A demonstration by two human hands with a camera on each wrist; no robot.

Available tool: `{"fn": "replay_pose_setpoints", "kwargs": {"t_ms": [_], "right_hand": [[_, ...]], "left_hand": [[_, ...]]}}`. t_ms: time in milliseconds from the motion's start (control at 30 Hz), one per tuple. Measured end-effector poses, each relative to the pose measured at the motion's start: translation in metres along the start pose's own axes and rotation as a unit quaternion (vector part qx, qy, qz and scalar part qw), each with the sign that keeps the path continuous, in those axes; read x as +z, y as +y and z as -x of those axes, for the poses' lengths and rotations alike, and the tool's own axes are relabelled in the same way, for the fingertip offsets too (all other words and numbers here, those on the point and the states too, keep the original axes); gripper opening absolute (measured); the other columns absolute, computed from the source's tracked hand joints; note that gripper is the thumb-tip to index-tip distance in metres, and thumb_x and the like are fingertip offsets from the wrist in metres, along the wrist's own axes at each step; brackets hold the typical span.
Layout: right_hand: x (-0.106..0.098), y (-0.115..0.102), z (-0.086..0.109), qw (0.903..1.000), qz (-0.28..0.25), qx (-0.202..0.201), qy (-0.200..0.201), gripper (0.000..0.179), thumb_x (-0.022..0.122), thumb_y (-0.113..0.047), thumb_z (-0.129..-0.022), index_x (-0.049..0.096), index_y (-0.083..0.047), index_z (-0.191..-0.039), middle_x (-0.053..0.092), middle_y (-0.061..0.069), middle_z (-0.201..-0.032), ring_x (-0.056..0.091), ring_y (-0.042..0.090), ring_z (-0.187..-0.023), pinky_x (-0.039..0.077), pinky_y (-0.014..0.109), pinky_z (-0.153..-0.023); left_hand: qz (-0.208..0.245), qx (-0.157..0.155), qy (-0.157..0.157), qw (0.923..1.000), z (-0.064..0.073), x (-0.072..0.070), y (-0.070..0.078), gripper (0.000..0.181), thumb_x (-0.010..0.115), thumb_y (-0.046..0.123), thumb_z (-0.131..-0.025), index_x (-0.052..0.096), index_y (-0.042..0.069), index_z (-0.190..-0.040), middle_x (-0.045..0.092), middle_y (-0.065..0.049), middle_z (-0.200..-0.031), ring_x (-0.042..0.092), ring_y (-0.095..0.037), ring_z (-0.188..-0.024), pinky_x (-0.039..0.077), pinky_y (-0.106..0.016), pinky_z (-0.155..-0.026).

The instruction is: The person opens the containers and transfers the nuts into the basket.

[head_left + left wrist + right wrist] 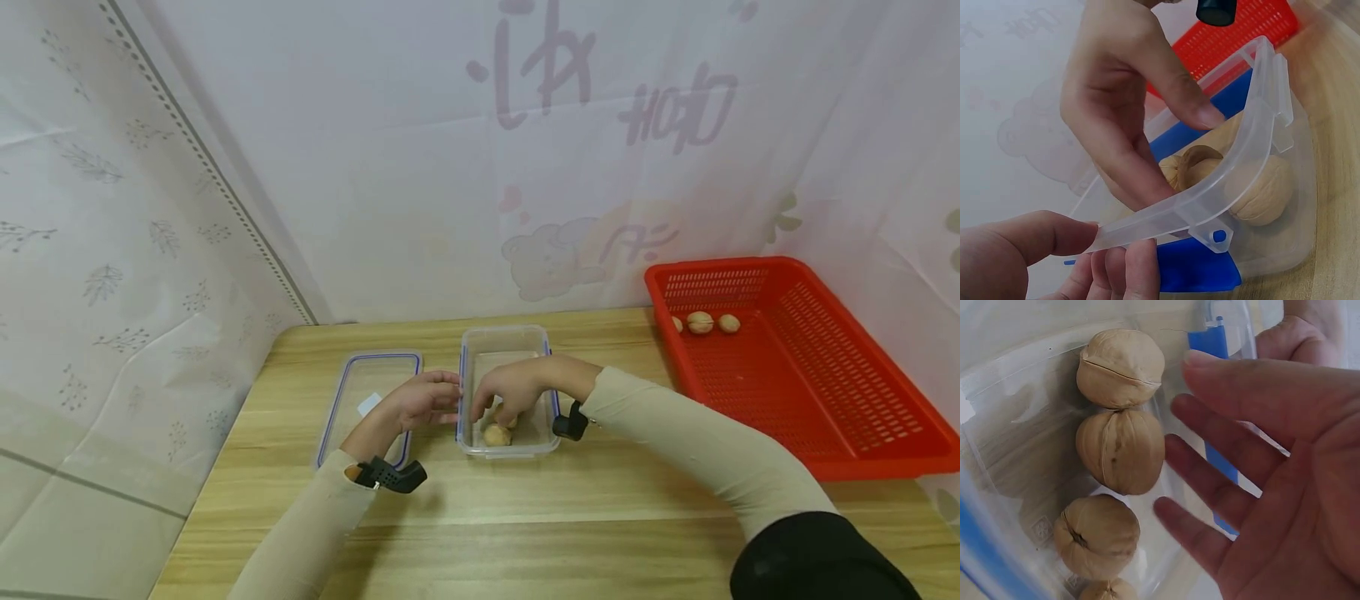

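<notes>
A clear plastic food container point(506, 340) with blue side clips stands on the wooden table, holding several walnuts point(1120, 452) in a row along one wall. My left hand point(427, 400) pinches the container's near-left rim between thumb and fingers. Inside the container is my right hand point(517, 386), its fingers pointing down beside the walnuts. In the right wrist view its fingers are extended and apart, with fingertips right at the middle walnut and nothing gripped. Seen from the left wrist, one walnut point(1260, 190) shows through the clear corner wall.
The container's clear lid point(363, 379) with a blue seal lies flat to the left, partly under my left forearm. At the right stands a red plastic basket point(787, 375) with a few walnuts point(700, 322) in its far-left corner. A printed curtain point(420, 208) hangs behind the table.
</notes>
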State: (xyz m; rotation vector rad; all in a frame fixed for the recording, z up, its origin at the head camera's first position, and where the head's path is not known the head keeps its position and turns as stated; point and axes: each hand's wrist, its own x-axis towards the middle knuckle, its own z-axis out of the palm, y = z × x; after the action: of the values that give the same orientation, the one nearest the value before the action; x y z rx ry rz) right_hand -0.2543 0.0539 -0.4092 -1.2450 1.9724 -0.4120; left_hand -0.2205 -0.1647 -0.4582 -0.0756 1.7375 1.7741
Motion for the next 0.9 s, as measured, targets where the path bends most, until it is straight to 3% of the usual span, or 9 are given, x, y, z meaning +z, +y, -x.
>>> {"fn": "replay_pose_setpoints", "kwargs": {"t_ms": [100, 200, 367, 900], "right_hand": [[0.002, 0.000, -0.006, 0.9996, -0.013, 0.000, -0.025, 0.046, 0.075, 0.004, -0.086, 0.067, -0.003, -0.130, 0.067, 0.004, -0.129, 0.058, 0.018, -0.122, 0.046, 0.028, -0.109], [0.005, 0.000, -0.010, 0.9985, -0.024, 0.004, -0.049, 0.046, 0.077, 0.006, -0.084, 0.068, -0.002, -0.128, 0.070, 0.003, -0.120, 0.059, 0.013, -0.107, 0.049, 0.018, -0.096], [0.009, 0.002, -0.012, 0.9972, -0.029, 0.024, -0.064, 0.042, 0.072, 0.010, -0.085, 0.071, -0.005, -0.124, 0.069, -0.004, -0.107, 0.053, 0.007, -0.092, 0.047, 0.016, -0.081], [0.015, 0.001, -0.018, 0.9988, 0.006, 0.041, -0.025, 0.032, 0.078, -0.002, -0.088, 0.073, -0.012, -0.118, 0.067, -0.008, -0.105, 0.056, 0.004, -0.097, 0.049, 0.021, -0.092]], "left_hand": [[0.002, 0.002, -0.001, 1.0000, 0.000, 0.000, 0.000, 0.036, 0.052, 0.002, -0.099, 0.044, -0.009, -0.133, 0.059, -0.003, -0.093, 0.059, -0.013, -0.085, 0.062, -0.029, -0.081], [0.003, 0.002, 0.000, 1.0000, -0.001, 0.000, 0.000, 0.036, 0.052, 0.002, -0.099, 0.044, -0.009, -0.132, 0.059, -0.002, -0.093, 0.059, -0.013, -0.085, 0.062, -0.029, -0.081], [0.001, 0.000, 0.001, 1.0000, 0.000, 0.001, 0.000, 0.036, 0.051, 0.002, -0.099, 0.044, -0.009, -0.132, 0.058, -0.002, -0.092, 0.059, -0.012, -0.084, 0.062, -0.029, -0.080], [0.006, -0.001, -0.004, 1.0000, 0.001, 0.000, 0.001, 0.034, 0.052, 0.001, -0.098, 0.045, -0.009, -0.130, 0.059, -0.003, -0.091, 0.060, -0.013, -0.084, 0.062, -0.028, -0.079]]}}
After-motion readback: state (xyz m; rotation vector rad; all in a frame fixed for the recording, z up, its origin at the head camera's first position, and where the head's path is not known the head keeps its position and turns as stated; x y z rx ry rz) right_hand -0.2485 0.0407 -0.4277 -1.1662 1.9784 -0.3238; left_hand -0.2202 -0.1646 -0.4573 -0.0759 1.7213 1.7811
